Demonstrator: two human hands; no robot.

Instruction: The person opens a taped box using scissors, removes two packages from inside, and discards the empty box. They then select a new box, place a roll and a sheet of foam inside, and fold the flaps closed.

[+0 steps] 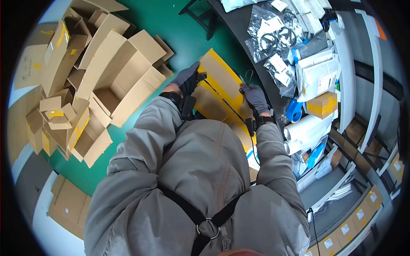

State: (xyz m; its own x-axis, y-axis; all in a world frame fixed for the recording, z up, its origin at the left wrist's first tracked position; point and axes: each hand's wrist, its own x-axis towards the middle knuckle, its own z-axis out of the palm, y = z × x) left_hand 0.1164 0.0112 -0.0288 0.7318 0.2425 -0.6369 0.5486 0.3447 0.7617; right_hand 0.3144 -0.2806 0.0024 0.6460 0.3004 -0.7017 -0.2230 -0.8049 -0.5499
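I hold a brown cardboard box (220,77) with yellow tape strips in front of me, over the green floor. My left hand (188,79), in a dark grey glove, grips the box's left edge. At the box's right side, my gloved right hand (255,96) is closed around a thin grey tool (246,78) that looks like scissors, its tip resting over the cardboard. Both wrists wear black straps. My grey jacket hides the lower part of the box.
A heap of empty, opened cardboard boxes (85,77) covers the floor to the left. On the right, a dark table (243,30) carries plastic bags of parts (273,34), white packets, a small yellow box (322,104) and rolls (305,128). Shelving with labelled boxes stands at the far right.
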